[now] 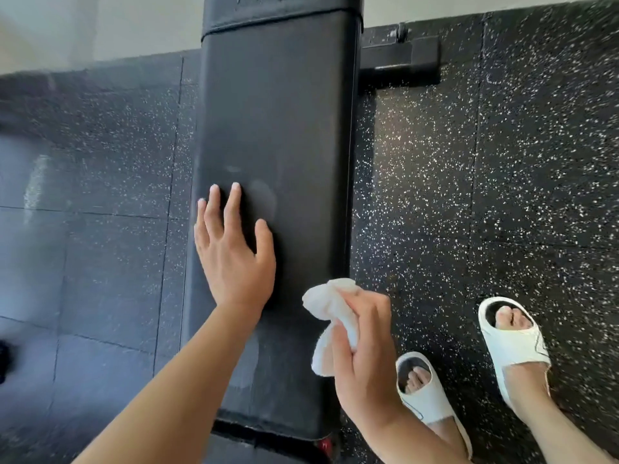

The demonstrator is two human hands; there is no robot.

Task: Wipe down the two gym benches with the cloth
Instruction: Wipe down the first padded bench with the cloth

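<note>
- One black padded bench (278, 135) in view, running from the top centre of the frame down to the bottom centre, with a seam across the pad near the top.
- Left hand (231, 252) flat on the bench pad at centre left, fingers straight and spread, holding nothing.
- Right hand (363, 356) at lower centre, just off the bench's right edge, fingers curled round one bunched white cloth (330, 313).
- Cloth over the bench's right edge, whether touching the pad cannot be told.
- Two white sandals (512, 339) on two bare feet at lower right, on the black speckled floor (502, 169).
- One black metal bench foot (402, 61) jutting right at upper centre right.
</note>
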